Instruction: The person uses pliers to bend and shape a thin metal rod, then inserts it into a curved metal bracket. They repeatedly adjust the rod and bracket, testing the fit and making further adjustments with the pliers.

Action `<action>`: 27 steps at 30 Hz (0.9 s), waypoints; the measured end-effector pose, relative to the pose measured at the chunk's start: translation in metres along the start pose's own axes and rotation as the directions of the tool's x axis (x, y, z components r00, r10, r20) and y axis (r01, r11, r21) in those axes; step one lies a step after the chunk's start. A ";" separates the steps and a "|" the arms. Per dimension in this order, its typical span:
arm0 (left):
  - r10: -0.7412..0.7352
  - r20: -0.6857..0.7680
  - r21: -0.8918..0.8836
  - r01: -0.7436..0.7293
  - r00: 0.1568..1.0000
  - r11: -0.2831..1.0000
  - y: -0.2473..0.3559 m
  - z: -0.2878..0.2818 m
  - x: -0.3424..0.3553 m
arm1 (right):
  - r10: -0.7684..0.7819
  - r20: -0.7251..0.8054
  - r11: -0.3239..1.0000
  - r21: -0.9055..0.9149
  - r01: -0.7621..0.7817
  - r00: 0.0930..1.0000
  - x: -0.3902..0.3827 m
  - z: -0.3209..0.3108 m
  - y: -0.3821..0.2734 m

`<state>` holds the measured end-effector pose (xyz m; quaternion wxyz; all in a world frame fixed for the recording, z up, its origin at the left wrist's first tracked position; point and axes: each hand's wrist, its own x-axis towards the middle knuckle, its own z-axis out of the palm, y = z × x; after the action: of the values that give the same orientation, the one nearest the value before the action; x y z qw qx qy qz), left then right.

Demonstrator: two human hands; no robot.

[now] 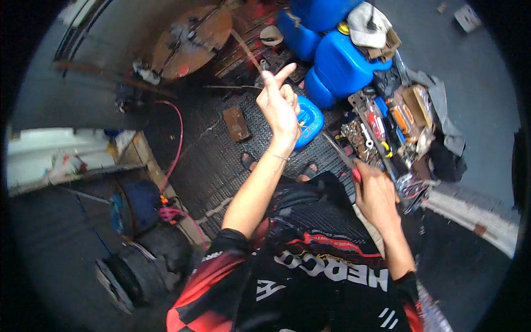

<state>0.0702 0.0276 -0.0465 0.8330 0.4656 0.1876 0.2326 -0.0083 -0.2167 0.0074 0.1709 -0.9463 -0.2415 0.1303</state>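
Observation:
My left hand is raised in front of me, with its index finger stretched out and the thumb apart from it. The other fingers are partly curled, and I see nothing held in them. Below and behind it is a small blue plastic container, partly hidden by the hand, with thin reddish wire at it. My right hand, lower and to the right, is closed on the red handle of a tool. The tool's long, tapering metal blade points up and to the left; its exact kind cannot be told.
Hand tools and loose metal parts fill a box at right. Large blue containers stand beyond, with a white cap on top. A brick-like block lies on the textured floor mat. Cable spools and a pink hose are at left.

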 end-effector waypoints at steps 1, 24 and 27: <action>-0.018 -0.001 -0.067 0.018 1.000 0.998 -0.003 0.001 0.000 | -0.022 -0.033 0.997 -0.076 0.019 0.999 0.003 0.003 0.003; 0.083 -0.172 0.123 -0.062 0.982 0.990 -0.013 -0.003 0.037 | 0.060 -0.095 0.833 -0.544 -0.102 0.994 0.051 0.008 -0.038; 0.088 -0.202 0.166 -0.055 0.975 0.985 -0.014 -0.010 0.047 | 0.043 -0.108 0.832 -0.546 -0.096 0.993 0.061 0.012 -0.045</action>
<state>0.1067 0.0544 -0.0678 0.7600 0.5101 0.2751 0.2943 0.0204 -0.1457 0.0036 -0.1020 -0.9686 -0.2260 0.0181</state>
